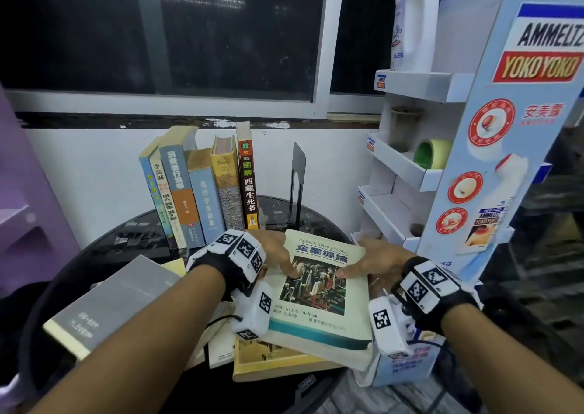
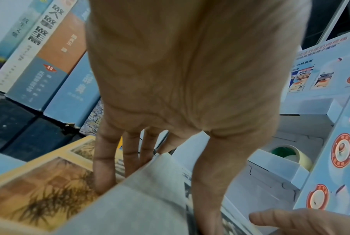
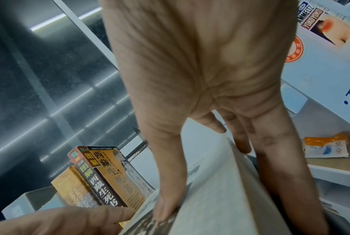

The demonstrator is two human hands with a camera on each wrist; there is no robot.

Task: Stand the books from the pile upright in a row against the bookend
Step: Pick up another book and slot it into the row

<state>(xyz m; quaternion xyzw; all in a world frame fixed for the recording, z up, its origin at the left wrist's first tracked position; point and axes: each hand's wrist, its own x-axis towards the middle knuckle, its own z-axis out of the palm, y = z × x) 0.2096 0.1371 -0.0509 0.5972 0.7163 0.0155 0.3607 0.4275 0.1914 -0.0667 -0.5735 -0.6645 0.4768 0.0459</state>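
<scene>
A: Why both hands on the textbook (image 1: 319,290)?
B: Left hand (image 1: 274,252) and right hand (image 1: 373,263) clamping opposite edges, thumbs on the cover; heavy, atop the pile.
A: Headed?
B: Gap between row (image 1: 202,186) and bookend (image 1: 298,173).

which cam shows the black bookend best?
Head view: the black bookend stands upright on the table, in full, apart from the row of books. Right wrist catches only a thin dark sliver past the thumb. In the left wrist view the hand hides it.
</scene>
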